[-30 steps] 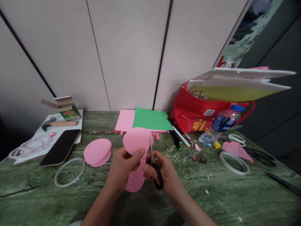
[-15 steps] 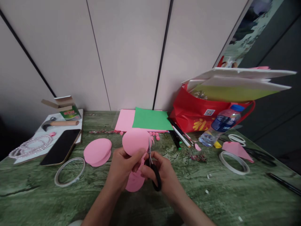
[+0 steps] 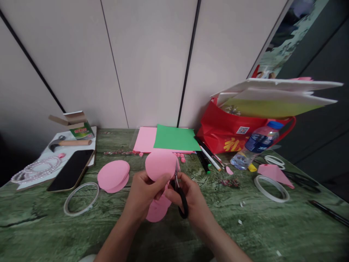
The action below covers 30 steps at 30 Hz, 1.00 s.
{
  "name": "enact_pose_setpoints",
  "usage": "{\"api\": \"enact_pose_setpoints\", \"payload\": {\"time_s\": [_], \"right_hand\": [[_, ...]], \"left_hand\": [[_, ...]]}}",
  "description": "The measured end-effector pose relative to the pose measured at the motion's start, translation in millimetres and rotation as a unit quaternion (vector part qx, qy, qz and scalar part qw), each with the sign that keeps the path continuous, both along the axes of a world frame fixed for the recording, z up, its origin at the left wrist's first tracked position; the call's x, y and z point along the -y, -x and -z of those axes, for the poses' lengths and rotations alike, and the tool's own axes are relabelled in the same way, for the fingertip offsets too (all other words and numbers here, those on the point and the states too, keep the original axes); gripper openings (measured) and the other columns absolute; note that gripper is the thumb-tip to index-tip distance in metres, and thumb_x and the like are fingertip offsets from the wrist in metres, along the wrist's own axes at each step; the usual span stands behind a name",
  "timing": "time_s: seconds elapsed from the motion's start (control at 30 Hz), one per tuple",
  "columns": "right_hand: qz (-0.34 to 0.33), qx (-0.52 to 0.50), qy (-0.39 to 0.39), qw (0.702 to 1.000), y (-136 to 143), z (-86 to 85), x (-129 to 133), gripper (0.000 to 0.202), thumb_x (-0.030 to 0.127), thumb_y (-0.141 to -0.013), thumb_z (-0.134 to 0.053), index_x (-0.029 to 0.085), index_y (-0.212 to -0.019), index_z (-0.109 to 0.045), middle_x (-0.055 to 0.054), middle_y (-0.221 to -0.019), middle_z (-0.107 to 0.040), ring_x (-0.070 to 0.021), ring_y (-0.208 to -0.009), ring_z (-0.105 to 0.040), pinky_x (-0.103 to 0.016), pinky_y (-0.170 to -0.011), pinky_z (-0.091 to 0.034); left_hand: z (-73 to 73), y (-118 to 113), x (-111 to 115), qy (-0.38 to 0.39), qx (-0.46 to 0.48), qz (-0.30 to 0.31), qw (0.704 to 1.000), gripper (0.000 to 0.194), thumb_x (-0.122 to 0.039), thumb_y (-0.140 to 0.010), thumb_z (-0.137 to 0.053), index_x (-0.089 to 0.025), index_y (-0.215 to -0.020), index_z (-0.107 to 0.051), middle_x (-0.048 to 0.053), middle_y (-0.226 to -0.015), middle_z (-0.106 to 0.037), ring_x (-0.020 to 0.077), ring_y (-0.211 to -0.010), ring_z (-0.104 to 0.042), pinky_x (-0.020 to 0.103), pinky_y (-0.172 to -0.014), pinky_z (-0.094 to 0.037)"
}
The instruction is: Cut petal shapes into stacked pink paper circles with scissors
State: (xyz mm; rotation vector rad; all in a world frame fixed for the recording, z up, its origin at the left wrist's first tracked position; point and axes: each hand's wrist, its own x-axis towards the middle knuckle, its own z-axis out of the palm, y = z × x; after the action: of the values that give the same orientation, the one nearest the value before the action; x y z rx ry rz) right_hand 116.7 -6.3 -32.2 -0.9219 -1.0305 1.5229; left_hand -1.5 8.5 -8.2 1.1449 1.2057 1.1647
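Note:
Pinched in my left hand [image 3: 145,191] is a round-edged piece of pink paper [image 3: 160,164], raised above the table. My right hand [image 3: 191,196] is closed around the black handles of a pair of scissors [image 3: 183,203]. Their metal blades point away from me and lie against the paper's right edge. Below my hands hangs or lies more pink paper [image 3: 157,211] with a curved edge; whether it joins the held piece is hidden by my fingers. To the left of my left hand rests a stack of pink paper circles [image 3: 113,175].
On the left are a tape roll [image 3: 81,198], a phone [image 3: 71,170], a hammer [image 3: 71,143] and bead strings [image 3: 36,169]. Green paper [image 3: 177,138] lies at the back. Pens [image 3: 209,158], a red bag [image 3: 218,127], a water bottle [image 3: 255,145] and another tape roll [image 3: 271,188] occupy the right.
Both hands have shifted slightly right with the pink paper and scissors. The blades have turned a little against the paper's right edge. Things on the table have stayed put.

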Motion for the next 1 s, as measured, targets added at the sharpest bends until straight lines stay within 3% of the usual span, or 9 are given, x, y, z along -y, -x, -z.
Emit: {"api": "enact_pose_setpoints", "payload": {"time_s": [0.17, 0.33, 0.7, 1.0], "right_hand": [[-0.009, -0.004, 0.007, 1.0, -0.7, 3.2, -0.7, 0.045, 0.032, -0.05, -0.077, 0.019, -0.077, -0.045, 0.007, -0.055, -0.048, -0.0056, -0.048, -0.036, -0.019, -0.047, -0.029], [-0.007, 0.021, 0.013, 1.0, -2.5, 3.0, 0.8, 0.042, 0.033, -0.052, -0.076, 0.018, -0.077, -0.046, 0.006, -0.053, -0.053, -0.0073, -0.047, -0.044, -0.02, -0.047, -0.035], [-0.006, 0.033, 0.02, 0.999, 1.1, 1.6, 1.3, 0.04, 0.036, -0.053, -0.075, 0.018, -0.074, -0.046, 0.008, -0.044, -0.05, -0.0065, -0.04, -0.043, -0.019, -0.043, -0.035], [-0.034, 0.012, 0.018, 0.999, 3.9, 1.0, 3.9, 0.044, 0.03, -0.05, -0.078, 0.018, -0.077, -0.046, 0.007, -0.053, -0.051, -0.0054, -0.046, -0.041, -0.018, -0.045, -0.032]], "left_hand": [[0.6, 0.0, 0.1, -0.005, 0.011, -0.003, 1.0, 0.027, -0.032, -0.062, -0.068, -0.011, -0.05, -0.056, -0.005, -0.037, -0.042, 0.0037, -0.035, -0.032, 0.018, -0.035, -0.021], [1.0, 1.0, 0.3, -0.006, 0.016, -0.005, 1.0, 0.027, -0.031, -0.063, -0.068, -0.012, -0.05, -0.055, -0.006, -0.036, -0.041, 0.0036, -0.034, -0.032, 0.018, -0.036, -0.021], [0.2, 0.8, 0.1, -0.02, 0.076, -0.001, 0.997, 0.027, -0.032, -0.068, -0.064, -0.014, -0.053, -0.05, -0.006, -0.04, -0.042, 0.004, -0.034, -0.033, 0.018, -0.036, -0.023], [-1.5, -0.5, 1.2, 0.01, 0.01, -0.046, 0.999, 0.032, -0.033, -0.059, -0.069, -0.012, -0.043, -0.05, -0.006, -0.035, -0.037, 0.0036, -0.035, -0.029, 0.019, -0.035, -0.02]]}}
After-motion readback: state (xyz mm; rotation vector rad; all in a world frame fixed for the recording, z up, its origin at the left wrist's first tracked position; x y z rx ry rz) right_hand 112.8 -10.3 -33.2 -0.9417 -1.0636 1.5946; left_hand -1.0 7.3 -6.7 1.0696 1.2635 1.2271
